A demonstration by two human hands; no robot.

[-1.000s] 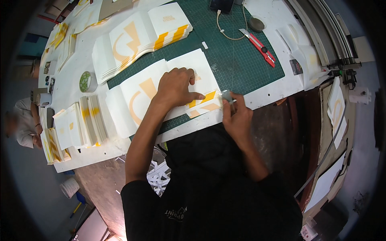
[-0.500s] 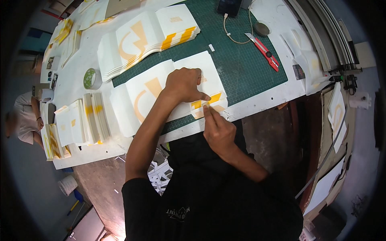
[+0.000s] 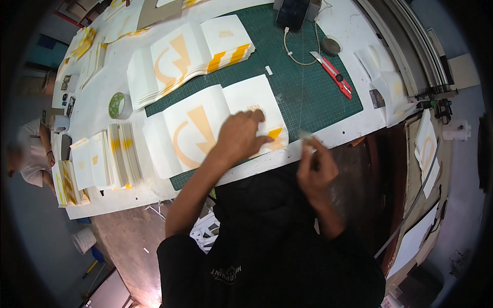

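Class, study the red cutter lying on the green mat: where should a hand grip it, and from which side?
Probably best by its red handle, coming from the person's near right. The bare blade points to the far left, while the long handle slants back toward the near right across the green mat, offering a grip clear of the edge.

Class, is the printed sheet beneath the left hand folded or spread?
Spread: the printed sheet shows panels side by side, orange design upward.

Via cam I see a white worktable (image 3: pixel 354 36) w/ green cutting mat (image 3: pixel 287 97) on top; tape roll (image 3: pixel 119 106) & stacked printed sheets (image 3: pixel 97 160) lie directly on it, L of mat.
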